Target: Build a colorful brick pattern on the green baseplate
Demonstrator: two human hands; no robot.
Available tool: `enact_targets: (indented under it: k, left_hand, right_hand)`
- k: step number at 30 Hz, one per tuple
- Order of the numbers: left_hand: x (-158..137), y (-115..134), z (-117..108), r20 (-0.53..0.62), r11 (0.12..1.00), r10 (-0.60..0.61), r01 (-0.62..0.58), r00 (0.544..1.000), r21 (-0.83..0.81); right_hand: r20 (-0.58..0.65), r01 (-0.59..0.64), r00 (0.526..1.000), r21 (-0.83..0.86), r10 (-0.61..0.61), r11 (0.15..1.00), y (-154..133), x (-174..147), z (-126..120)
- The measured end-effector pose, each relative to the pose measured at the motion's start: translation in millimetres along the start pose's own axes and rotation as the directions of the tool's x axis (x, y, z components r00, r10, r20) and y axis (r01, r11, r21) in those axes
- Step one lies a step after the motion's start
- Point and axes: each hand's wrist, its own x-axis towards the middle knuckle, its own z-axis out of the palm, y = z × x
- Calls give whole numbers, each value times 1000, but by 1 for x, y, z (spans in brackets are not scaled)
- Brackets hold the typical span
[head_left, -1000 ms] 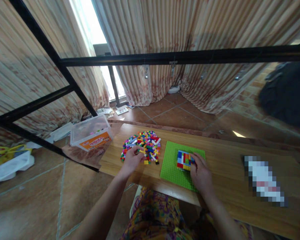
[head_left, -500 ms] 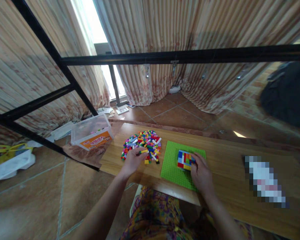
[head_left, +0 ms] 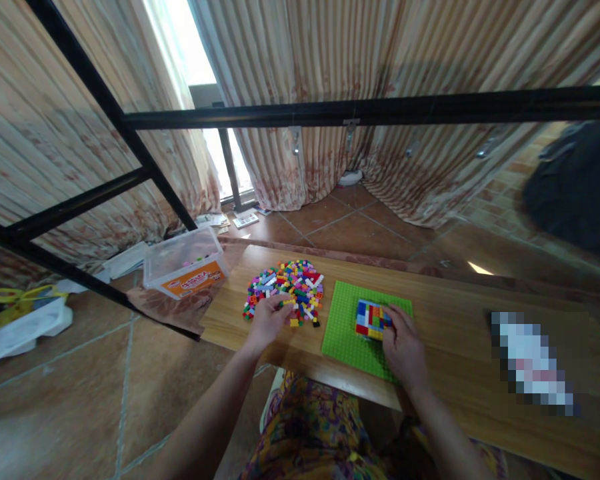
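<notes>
On the desk [head_left: 455, 327], pinching a small yellow brick [head_left: 289, 302] with the left grip [head_left: 269, 320] over the near side of a toy-brick pile [head_left: 300, 277]; farther right, holding a multicoloured brick panel [head_left: 368, 321] by its right edge with the right grip [head_left: 404, 339] over a green baseplate [head_left: 341, 327], unclear whether touching.

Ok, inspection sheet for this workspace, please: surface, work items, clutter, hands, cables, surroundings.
Surface: wooden table, wood grain visible.
Work items: loose brick pile; to its right, green baseplate with a multicoloured brick build over it, contact unclear.
Clutter: pixelated item on the table, unidentifiable; papers on the floor.
Hands: left hand at the pile, appears to pinch a yellow piece; right hand grips the build's right side.
Cables: nothing seen.
Surroundings: clear bin with orange label, curtains, black frame, tiled floor.
</notes>
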Motion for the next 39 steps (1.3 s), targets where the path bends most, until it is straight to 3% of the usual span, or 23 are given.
enact_targets:
  k: [3, 9, 16, 24, 27, 33, 39]
  left_hand:
    - [3, 0, 1, -26, 999, -41, 42, 999, 12]
    - [7, 0, 1, 39, 991, -72, 67, 997, 118]
    - [7, -1, 3, 65, 988, -105, 97, 992, 120]
    - [6, -4, -6, 114, 993, 5, -19, 993, 120]
    - [6, -2, -8, 73, 991, 33, -42, 997, 128]
    - [8, 1, -7, -42, 936, 99, -79, 994, 343]
    - [-3, 6, -1, -52, 786, 168, -102, 984, 609]
  right_hand:
    - [6, 5, 1000, -2, -5, 1000, 0, 0, 0]
    - [3, 13, 1000, -1, -13, 1000, 0, 0, 0]
    - [5, 2, 1000, 11, -2, 1000, 1, 0, 1]
    - [9, -4, 1000, -8, 4, 1000, -1, 1, 0]
    - [12, 4, 1000, -7, -4, 1000, 0, 1, 0]
    - [10, 11, 1000, -7, -11, 1000, 2, 1, 0]
    - [11, 13, 1000, -10, -12, 1000, 1, 0, 0]
